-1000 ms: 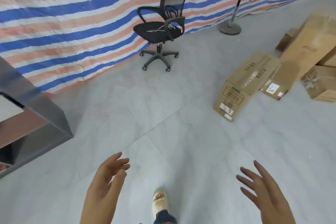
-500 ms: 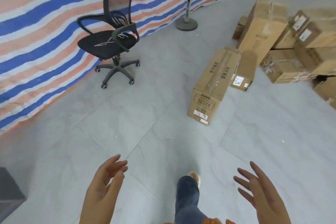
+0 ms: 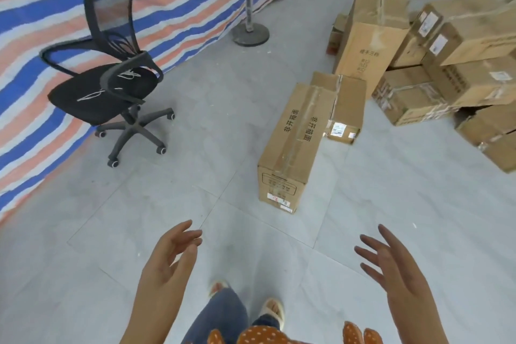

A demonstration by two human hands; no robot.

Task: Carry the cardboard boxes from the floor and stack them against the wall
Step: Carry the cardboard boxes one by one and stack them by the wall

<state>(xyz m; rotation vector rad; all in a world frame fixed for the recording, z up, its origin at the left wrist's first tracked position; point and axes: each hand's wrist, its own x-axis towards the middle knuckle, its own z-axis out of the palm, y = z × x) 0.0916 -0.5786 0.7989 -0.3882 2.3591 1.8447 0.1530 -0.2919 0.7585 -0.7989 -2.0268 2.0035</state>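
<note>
Both bare hands, left hand (image 3: 167, 262) and right hand (image 3: 391, 268), empty with fingers spread, raised apart probably to take the long brown taped cardboard box (image 3: 296, 142) lying mid grey tiled floor (image 3: 167, 218), just ahead.

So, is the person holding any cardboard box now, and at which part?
Nothing is held. The left hand and right hand are open above the floor, apart from the long cardboard box.

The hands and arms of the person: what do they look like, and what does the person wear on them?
Both the left hand and the right hand are bare, with no gloves, rings or watch in view. The forearms are bare too; no sleeve reaches them. Lower down show blue jeans and an orange garment with white dots.
</note>
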